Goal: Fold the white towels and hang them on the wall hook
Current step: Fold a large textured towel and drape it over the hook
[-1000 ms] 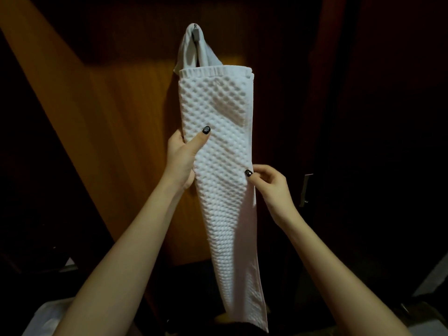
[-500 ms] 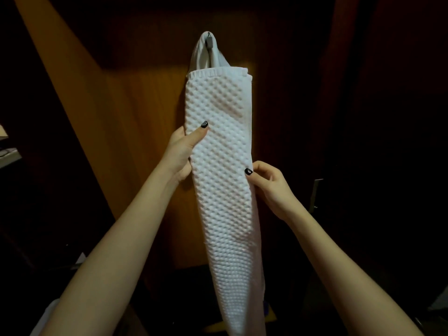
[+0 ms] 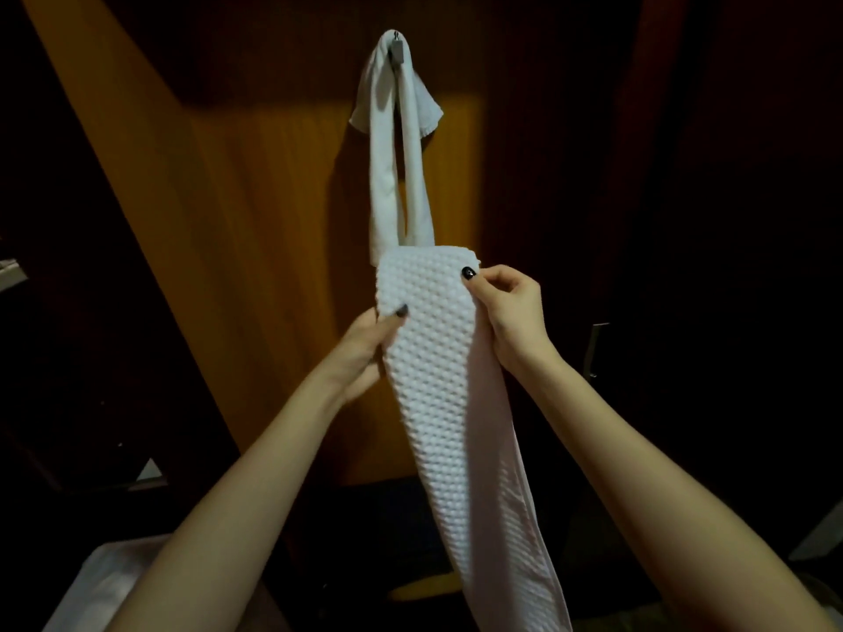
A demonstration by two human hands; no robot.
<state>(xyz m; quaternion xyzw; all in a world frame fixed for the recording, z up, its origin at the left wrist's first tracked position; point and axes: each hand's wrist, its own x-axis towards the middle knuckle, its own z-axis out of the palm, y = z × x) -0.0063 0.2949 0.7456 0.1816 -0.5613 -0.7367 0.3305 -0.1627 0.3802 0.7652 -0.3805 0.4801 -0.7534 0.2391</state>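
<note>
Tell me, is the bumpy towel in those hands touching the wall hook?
Apart. The head view shows the bumpy towel ending well below the hook, with a plain towel hanging between.

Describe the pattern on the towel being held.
The held towel is white, covered in raised bumps; head view.

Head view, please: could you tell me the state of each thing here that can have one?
wall hook: carrying the plain towel.
plain towel: draped over the wall hook, two ends hanging down.
bumpy towel: folded into a narrow strip, held up below the wall hook, not hung.
left hand: grips the bumpy towel's left edge.
right hand: pinches its top right corner.
</note>
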